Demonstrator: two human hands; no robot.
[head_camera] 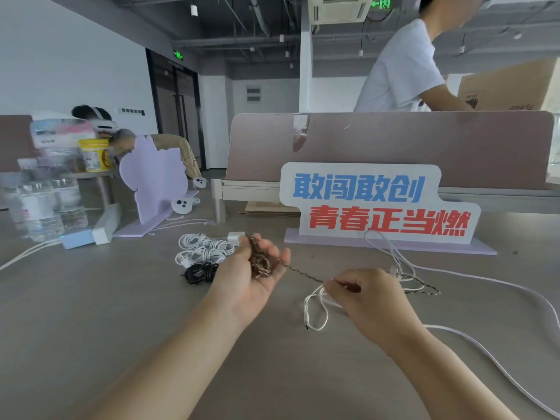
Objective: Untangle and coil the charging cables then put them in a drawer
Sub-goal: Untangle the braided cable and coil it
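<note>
Above desk (121,328): left hand (246,280) holds coiled braided cable (260,263); right hand (365,300) pinches its strand.

Standing sign, top line: the white board (378,204) on the tabletop (121,298) is showing "敢闯敢创" in large blue characters.
Standing sign, bottom line: the same board is showing "青春正当燃" in large red characters.
Ceiling exit sign: a green lit sign (381,2) is glowing with a left-pointing arrow and one character, too cut off to read surely.
Door exit sign: a second green sign (178,55) is glowing above the dark doorway, its marks too small to read.
Cardboard box: the box (509,86) is carrying dark print near its lower edge, not readable.
Yellow tub: its label (95,154) is showing print too blurred to read.
Water bottles: their labels (39,207) are blurring out.
</note>
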